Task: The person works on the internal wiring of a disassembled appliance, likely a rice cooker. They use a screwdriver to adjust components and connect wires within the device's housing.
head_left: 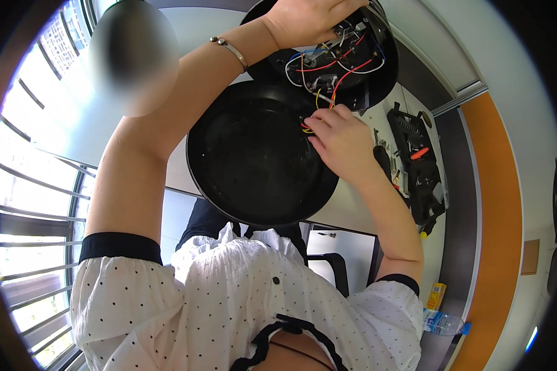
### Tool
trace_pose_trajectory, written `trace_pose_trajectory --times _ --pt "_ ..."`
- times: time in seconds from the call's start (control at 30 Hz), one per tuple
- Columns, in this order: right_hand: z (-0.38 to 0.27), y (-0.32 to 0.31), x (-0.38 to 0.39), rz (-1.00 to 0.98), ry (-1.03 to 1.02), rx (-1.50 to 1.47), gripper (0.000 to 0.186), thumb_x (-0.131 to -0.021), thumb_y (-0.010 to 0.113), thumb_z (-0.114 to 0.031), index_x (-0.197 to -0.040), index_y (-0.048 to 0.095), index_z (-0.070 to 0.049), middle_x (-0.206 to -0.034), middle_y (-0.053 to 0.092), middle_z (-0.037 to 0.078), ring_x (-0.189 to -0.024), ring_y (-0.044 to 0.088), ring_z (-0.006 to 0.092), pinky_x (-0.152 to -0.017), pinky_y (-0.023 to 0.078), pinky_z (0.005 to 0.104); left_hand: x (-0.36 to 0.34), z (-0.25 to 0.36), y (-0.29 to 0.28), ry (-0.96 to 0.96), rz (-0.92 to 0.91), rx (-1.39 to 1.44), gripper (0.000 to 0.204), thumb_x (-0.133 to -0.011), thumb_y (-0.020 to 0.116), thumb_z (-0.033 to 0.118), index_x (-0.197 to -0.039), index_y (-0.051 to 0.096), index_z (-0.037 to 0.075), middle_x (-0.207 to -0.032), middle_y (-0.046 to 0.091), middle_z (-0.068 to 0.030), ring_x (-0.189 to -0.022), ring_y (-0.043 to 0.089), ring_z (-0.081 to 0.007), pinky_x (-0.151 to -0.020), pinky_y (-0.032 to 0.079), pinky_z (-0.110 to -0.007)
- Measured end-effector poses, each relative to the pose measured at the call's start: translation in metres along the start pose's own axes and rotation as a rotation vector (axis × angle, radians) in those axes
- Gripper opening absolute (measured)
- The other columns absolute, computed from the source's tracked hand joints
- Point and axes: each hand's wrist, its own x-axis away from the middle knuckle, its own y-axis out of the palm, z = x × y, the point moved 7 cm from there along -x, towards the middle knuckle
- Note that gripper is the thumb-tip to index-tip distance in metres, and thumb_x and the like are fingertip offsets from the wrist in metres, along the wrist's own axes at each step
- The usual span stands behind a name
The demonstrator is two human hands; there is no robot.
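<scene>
A wide, round black pan (pixel 254 161) lies in front of me. Behind it and to the right, a black appliance housing (pixel 380 68) shows its insides: red, white, blue and yellow wires around metal parts. My left hand (pixel 309 21) reaches across to the far side and grips the housing near its upper edge; part of its fingers is cut off by the picture's top. Over the pan's right rim, my right hand (pixel 343 139) is closed in a pinch on a small bundle of coloured wires (pixel 305 127), whose ends sit between thumb and fingers.
To the right on the white table (pixel 353 204) lies an opened black tool case (pixel 414 167) with an orange-red handled tool (pixel 419 153). Farther down that side are a plastic bottle (pixel 442 323) and a yellow box (pixel 436 297). A barred window (pixel 31 216) is at the left.
</scene>
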Motion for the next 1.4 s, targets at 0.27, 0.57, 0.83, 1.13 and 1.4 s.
trace_pose_trajectory --times 0.27,0.57,0.83,1.13,1.4 --pt "0.003 0.023 0.007 -0.040 -0.088 0.136 0.006 -0.064 0.062 -0.006 -0.069 0.059 -0.008 -0.077 0.052 0.002 -0.085 0.052 0.0192 -0.059 0.050 0.0279 -0.005 -0.002 0.000 -0.004 0.003 0.003 0.074 -0.058 0.073 0.020 -0.125 0.049 0.003 -0.119 0.052 -0.0142 -0.111 0.052 -0.0306 -0.092 0.043 -0.043" --pt "0.008 0.019 0.015 0.035 -0.010 0.014 0.003 -0.066 0.060 -0.006 -0.068 0.058 -0.007 -0.080 0.054 0.001 -0.083 0.053 0.0189 -0.058 0.051 0.0293 -0.013 -0.001 0.000 -0.014 -0.025 0.032 0.076 -0.056 0.073 0.021 -0.126 0.049 0.004 -0.121 0.052 -0.0141 -0.113 0.051 -0.0315 -0.095 0.042 -0.044" --pt "0.016 0.016 0.021 0.039 0.150 -0.210 0.011 -0.073 0.069 -0.006 -0.083 0.067 -0.005 -0.093 0.062 0.002 -0.087 0.060 0.0210 -0.068 0.052 0.0312 -0.008 -0.002 0.000 -0.061 -0.062 0.027 0.076 -0.057 0.074 0.020 -0.127 0.049 0.005 -0.121 0.053 -0.0137 -0.113 0.052 -0.0314 -0.094 0.042 -0.044" --pt "0.020 0.016 0.031 0.035 0.211 -0.292 0.009 -0.075 0.068 -0.008 -0.083 0.068 -0.005 -0.097 0.064 0.003 -0.090 0.061 0.0217 -0.071 0.052 0.0325 -0.011 -0.002 -0.002 -0.027 0.029 -0.008 0.071 -0.054 0.075 0.017 -0.121 0.055 0.009 -0.114 0.057 -0.0076 -0.105 0.057 -0.0249 -0.088 0.046 -0.039" --pt "0.019 0.017 0.032 0.092 0.217 -0.338 0.006 -0.076 0.067 -0.011 -0.080 0.067 -0.006 -0.090 0.062 0.001 -0.088 0.059 0.0208 -0.067 0.052 0.0339 -0.014 -0.001 0.001 -0.001 0.083 -0.041 0.064 -0.055 0.075 0.017 -0.116 0.059 0.009 -0.112 0.060 -0.0065 -0.100 0.060 -0.0237 -0.083 0.049 -0.036"
